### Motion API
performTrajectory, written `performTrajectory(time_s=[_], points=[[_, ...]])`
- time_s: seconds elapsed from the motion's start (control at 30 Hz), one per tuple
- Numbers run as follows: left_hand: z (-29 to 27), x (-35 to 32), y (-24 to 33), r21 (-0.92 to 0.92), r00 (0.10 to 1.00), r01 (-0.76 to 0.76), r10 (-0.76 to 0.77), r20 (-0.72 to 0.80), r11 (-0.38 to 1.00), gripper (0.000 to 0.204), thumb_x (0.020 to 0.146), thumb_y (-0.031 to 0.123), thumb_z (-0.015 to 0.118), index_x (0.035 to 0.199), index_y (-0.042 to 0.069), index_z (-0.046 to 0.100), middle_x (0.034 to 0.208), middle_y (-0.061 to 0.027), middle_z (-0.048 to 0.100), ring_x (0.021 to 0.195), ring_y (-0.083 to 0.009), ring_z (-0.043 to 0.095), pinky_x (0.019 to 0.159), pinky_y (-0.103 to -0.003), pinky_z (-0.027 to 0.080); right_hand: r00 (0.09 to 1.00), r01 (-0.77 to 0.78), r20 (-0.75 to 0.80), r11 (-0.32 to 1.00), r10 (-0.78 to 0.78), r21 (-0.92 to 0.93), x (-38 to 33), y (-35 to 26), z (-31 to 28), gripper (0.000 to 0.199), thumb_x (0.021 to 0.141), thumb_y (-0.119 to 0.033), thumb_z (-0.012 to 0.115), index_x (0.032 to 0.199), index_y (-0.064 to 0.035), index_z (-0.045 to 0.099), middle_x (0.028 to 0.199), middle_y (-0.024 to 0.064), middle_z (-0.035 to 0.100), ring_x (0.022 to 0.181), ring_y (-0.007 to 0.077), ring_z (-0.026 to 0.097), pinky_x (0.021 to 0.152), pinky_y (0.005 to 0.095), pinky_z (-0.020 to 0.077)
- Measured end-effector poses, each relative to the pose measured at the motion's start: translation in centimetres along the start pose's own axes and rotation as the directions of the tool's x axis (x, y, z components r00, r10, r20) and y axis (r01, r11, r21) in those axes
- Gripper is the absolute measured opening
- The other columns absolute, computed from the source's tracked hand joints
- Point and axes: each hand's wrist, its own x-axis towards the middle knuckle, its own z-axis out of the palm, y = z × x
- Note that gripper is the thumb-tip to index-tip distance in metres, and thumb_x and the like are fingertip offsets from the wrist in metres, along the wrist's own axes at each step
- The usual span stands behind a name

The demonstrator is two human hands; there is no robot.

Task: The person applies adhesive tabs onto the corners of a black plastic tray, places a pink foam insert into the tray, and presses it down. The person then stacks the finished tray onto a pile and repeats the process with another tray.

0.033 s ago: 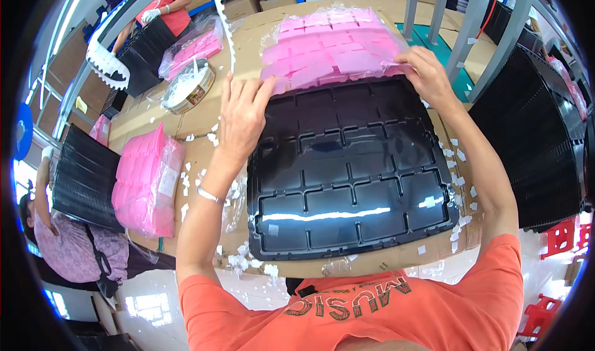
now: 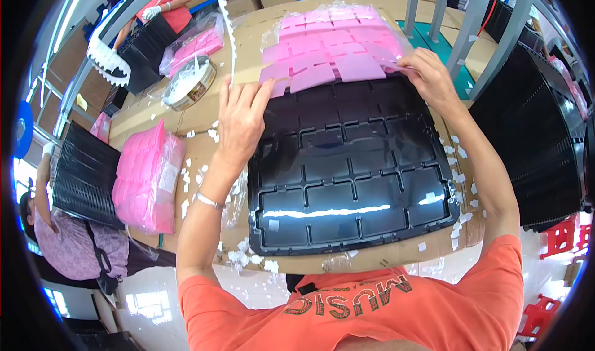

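Two hands grip the glossy black moulded plastic tray (image 2: 353, 171) at its far corners: left hand (image 2: 240, 118) fingers spread flat, right hand (image 2: 431, 72) fingers pinching the rim; tray likely light, stiff, slippery.

Cardboard-covered table (image 2: 198, 118) bears black tray (image 2: 347, 183), pink sheets (image 2: 334, 50), white scraps (image 2: 186, 180)

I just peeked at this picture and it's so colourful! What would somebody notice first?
Probably the big shiny black tray with its grid of compartments, lying in the middle of the cardboard-covered table. Both hands rest at its far edge, the left hand flat on the corner and the right hand touching the bright pink foam sheets just beyond it. A wrapped pink bundle lies to the left.
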Motion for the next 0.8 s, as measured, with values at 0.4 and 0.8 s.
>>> performTrajectory(time_s=[0.4,0.8], points=[[-10.1,-7.4,6.4,-0.155,0.982,0.157,-0.137,0.132,0.975,0.021,0.073,-0.003,0.068,0.091,0.005,0.063,0.088,-0.0061,0.062,0.086,-0.0229,0.06,0.108,-0.056,0.032,0.989,0.017,0.147,1.0,-0.014,-0.018,-5.8,-10.9,-7.3,0.033,0.059,0.014,0.065,0.087,-0.0022,0.061,0.082,0.0086,0.057,0.084,0.0286,0.06,0.101,0.0503,0.0426],[-13.0,-9.1,9.6,-0.23,0.961,0.219,-0.17,0.217,0.948,0.018,0.068,0.0,0.068,0.083,0.009,0.065,0.085,-0.0009,0.06,0.079,-0.0189,0.059,0.109,-0.06,0.029,0.97,-0.108,0.213,0.993,0.116,-0.051,-8.5,-14.1,-9.3,0.033,0.061,0.013,0.062,0.088,-0.0053,0.063,0.084,0.0068,0.063,0.084,0.026,0.062,0.104,0.0538,0.0403]])
